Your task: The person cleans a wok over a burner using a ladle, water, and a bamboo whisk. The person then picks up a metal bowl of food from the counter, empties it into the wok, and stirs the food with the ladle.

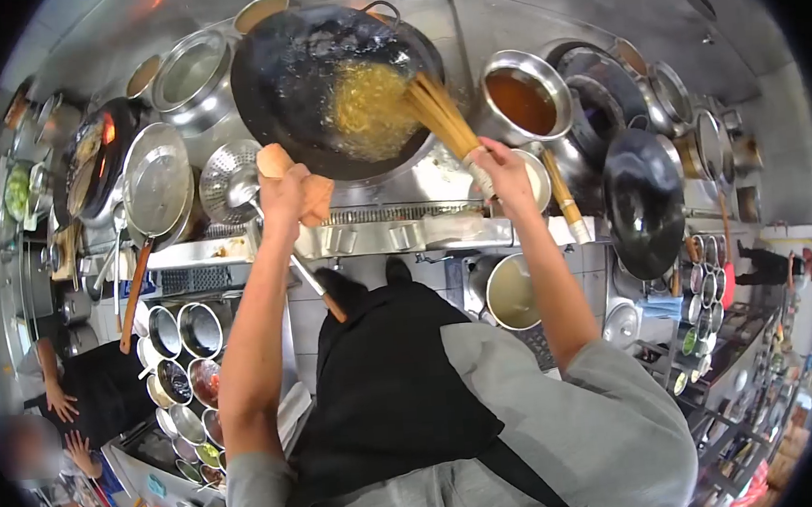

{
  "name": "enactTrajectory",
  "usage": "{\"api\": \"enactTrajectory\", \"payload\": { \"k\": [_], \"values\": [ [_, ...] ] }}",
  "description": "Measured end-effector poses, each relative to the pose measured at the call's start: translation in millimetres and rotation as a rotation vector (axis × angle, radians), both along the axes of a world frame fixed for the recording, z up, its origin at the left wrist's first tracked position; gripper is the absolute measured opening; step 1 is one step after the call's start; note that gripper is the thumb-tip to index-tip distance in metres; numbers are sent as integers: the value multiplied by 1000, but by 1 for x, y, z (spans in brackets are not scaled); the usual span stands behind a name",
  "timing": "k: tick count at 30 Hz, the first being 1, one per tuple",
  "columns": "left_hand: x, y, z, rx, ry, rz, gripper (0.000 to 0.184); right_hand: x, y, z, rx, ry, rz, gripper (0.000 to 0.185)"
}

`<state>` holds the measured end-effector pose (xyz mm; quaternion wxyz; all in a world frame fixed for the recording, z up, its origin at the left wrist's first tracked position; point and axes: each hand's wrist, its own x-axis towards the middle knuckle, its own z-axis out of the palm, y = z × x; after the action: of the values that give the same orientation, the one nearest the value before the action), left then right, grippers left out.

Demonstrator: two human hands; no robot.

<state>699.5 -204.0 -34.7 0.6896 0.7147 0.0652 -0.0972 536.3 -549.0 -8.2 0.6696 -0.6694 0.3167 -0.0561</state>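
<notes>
Right grip [506,179] clenched round a bamboo brush [444,121]; splayed end ahead and left of it, inside the wok [267,89], at yellowish liquid [368,110]. Left grip [285,201] grasps an orange cloth [319,201] by the wok's near rim; contact unclear. Steel pot [491,120] just beyond right grip.

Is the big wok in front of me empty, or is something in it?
Not empty: the wok holds yellowish liquid, visible beside the bamboo brush in the right hand.
</notes>
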Motion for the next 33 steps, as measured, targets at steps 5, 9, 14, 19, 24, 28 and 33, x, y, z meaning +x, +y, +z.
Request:
{"api": "enactTrajectory", "payload": {
  "k": [5,9,14,19,24,28,33],
  "values": [
    [8,-16,37,159,-72,49,62,8,5,-28,-220,-125,170,56],
    [17,-41,73,447,-189,44,70,32,14,-16,-613,-107,312,58],
    [4,-81,143,627,-294,54,68,68,19,-23,-710,-163,304,55],
    [-8,-91,153,618,-304,-22,63,90,11,-9,-481,-93,342,59],
    [-40,-91,145,589,-336,-38,56,84,22,19,-412,73,424,64],
    [-46,-72,120,513,-338,40,56,70,51,-18,-1049,57,443,59],
    [-6,-15,47,438,-334,182,49,19,24,-127,-999,89,-100,64]
  ]
}}
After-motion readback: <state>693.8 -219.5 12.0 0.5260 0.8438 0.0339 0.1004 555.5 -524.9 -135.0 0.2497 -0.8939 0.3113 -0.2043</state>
